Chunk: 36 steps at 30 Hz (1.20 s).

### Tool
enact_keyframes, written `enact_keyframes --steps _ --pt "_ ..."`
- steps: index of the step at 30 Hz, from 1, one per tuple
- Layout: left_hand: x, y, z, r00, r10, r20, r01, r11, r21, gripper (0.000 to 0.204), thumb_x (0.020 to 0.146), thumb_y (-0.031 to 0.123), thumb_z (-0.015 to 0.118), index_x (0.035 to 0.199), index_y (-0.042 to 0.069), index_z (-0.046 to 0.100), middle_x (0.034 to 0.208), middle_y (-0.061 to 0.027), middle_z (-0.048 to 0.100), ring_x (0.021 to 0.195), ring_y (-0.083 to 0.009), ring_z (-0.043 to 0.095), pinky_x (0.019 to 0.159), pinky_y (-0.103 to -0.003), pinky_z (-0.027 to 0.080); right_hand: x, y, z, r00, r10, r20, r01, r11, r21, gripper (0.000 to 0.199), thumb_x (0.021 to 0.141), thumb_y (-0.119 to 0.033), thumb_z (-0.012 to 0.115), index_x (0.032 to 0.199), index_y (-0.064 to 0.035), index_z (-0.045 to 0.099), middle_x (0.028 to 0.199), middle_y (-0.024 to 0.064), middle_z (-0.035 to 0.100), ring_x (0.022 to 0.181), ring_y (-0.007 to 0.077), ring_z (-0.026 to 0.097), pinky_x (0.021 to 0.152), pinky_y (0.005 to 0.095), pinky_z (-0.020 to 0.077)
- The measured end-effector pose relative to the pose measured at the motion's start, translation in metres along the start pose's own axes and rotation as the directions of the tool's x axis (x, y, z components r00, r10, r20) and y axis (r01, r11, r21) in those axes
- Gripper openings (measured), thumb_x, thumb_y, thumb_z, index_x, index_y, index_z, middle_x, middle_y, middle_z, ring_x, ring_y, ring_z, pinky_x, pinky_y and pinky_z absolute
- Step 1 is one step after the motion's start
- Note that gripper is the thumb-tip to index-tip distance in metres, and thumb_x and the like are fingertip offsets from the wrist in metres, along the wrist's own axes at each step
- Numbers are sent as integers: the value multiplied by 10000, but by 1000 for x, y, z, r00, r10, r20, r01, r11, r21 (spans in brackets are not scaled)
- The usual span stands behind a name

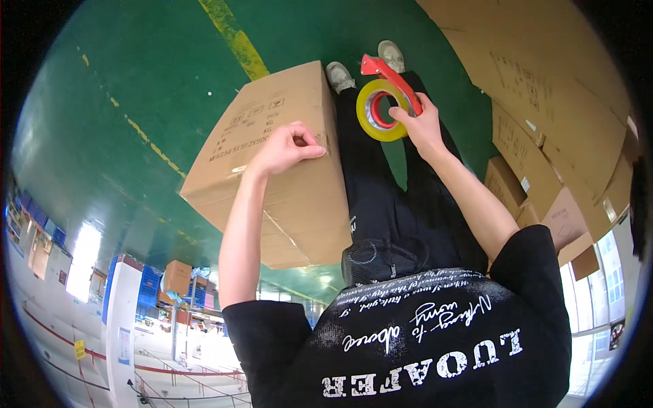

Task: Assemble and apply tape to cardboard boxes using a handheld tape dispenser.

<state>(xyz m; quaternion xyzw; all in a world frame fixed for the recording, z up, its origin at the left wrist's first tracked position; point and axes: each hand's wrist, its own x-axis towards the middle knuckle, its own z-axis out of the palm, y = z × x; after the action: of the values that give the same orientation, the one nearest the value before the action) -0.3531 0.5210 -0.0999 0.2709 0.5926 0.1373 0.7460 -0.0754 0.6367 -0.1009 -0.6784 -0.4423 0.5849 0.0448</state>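
A closed brown cardboard box (292,217) with dark printing stands on the floor beside my left leg. My left hand (289,148) is over the box's upper side near its right edge, its fingers curled toward the thumb. Whether anything thin is pinched there I cannot make out. My right hand (423,128) grips a red handheld tape dispenser (401,80) by its handle, to the right of the box and above my legs. A wide roll of yellowish clear tape (367,122) is mounted on the dispenser, its round side facing up.
Large cardboard boxes (530,88) are stacked along the right side. The green floor (149,81) carries a yellow line (235,37) ahead. My shoes (390,56) show beyond the dispenser. A white pillar (124,319), railings and shelves with boxes are at the lower left.
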Motion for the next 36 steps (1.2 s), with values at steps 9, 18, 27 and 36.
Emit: enact_keyframes --steps 9,18,27,36 --pt "38 -4 -23 931 -267 247 238 961 139 460 750 364 799 1027 31 645 1213 -127 585 1114 -195 538 913 -349 437 8 -14 12 990 122 -71 -84 913 399 416 717 -121 769 1051 23 566 940 47 614 847 123 567 784 259 443" --pt "-22 0 -48 730 425 -536 10 777 630 475 858 301 662 1238 36 558 1251 -144 575 1178 -351 510 1025 -430 382 -1 -29 21 945 255 202 -326 719 614 292 852 -231 605 1108 -95 564 926 1 612 890 136 602 794 279 455" --pt "-180 -184 -119 -37 -168 -985 -259 954 -153 673 1008 542 248 1281 -20 499 1288 -149 561 1194 -246 515 1041 -355 367 -39 -30 117 899 427 100 -383 652 655 467 838 -410 588 1225 -163 497 1098 16 590 1085 149 524 961 352 355" --pt "-156 -194 -119 495 -219 -841 -416 790 -450 940 899 738 99 1196 12 616 1226 -125 609 1169 -232 525 1066 -344 319 -51 -12 158 917 329 -227 -114 758 642 561 857 -354 609 1324 -73 474 1244 62 556 1118 190 539 965 319 398"
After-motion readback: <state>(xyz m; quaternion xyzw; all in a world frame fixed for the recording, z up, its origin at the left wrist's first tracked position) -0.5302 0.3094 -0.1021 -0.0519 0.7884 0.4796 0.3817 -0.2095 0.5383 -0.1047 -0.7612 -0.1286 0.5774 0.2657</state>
